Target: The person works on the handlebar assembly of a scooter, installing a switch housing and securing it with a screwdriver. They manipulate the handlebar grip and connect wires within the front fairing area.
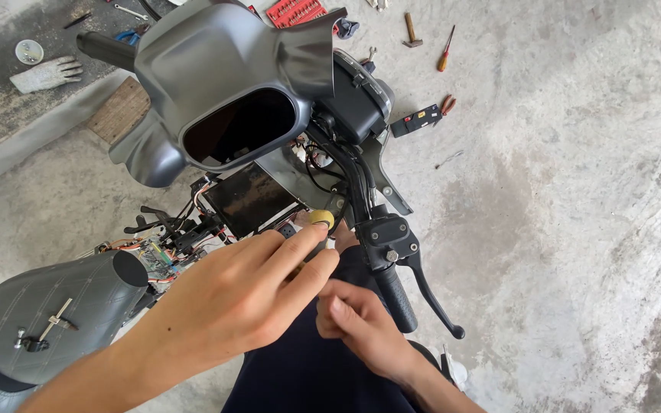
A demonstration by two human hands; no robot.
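Observation:
My left hand (231, 298) reaches forward over a stripped scooter handlebar, its fingertips closed around a tool with a round yellow handle end (321, 219). My right hand (357, 325) sits just below it with fingers curled, beside the black handlebar grip (396, 300); nothing shows inside it. The brake lever (434, 300) hangs right of the grip. Ahead, a loose grey headlight cover (216, 69) tilts above the bare display panel (250, 197) and exposed wiring (164, 256).
A grey scooter seat (47, 313) lies at lower left. On the concrete floor beyond are a red bit set (294, 11), a hammer (411, 30), a screwdriver (445, 50), pliers (447, 103), a work glove (47, 74) and a wooden board (120, 111).

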